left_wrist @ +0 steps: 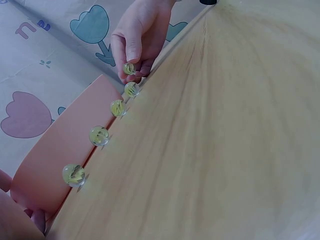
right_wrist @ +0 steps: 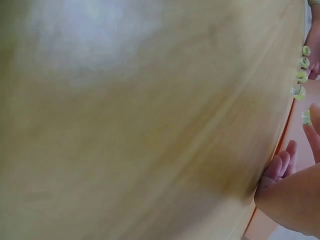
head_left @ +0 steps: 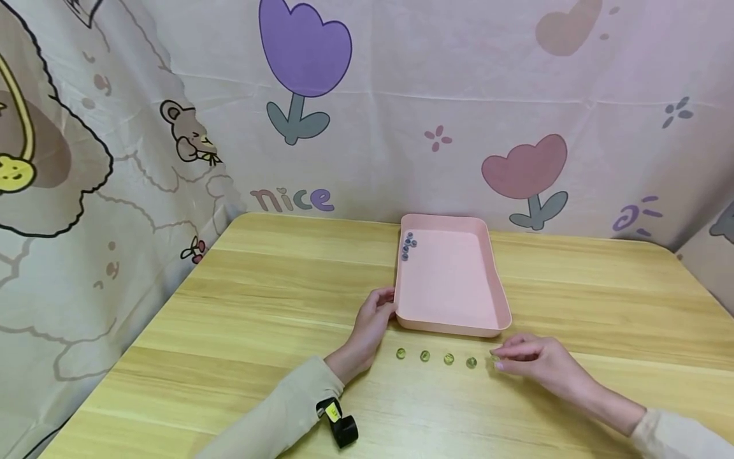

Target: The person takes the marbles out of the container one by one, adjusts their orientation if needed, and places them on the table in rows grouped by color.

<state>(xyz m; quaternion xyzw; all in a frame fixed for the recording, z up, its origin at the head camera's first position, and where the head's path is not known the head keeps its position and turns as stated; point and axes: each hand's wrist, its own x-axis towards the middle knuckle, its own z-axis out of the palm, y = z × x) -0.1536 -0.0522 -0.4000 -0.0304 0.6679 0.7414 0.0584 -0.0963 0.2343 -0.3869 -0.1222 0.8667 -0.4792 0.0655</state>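
My left hand [head_left: 369, 325] rests against the outer left wall of a pink tray [head_left: 453, 328], near its front corner. Only parts of its fingers [left_wrist: 37, 220] show in the left wrist view. Between thumb and fingertips, my right hand [head_left: 547, 363] pinches a clear marble [left_wrist: 129, 68] with a yellow-green swirl, low over the table at the right end of a row. Similar marbles in that row lie spaced out before the tray, among them the leftmost marble [head_left: 401, 353] and the one nearest my right hand, a greenish marble [head_left: 471, 363].
Several blue-grey marbles [head_left: 405, 248] cluster inside the tray along its left wall. The wooden table [head_left: 275, 299] reaches back to a printed curtain [head_left: 390, 140]. A black strapped device [head_left: 341, 424] sits at my left sleeve.
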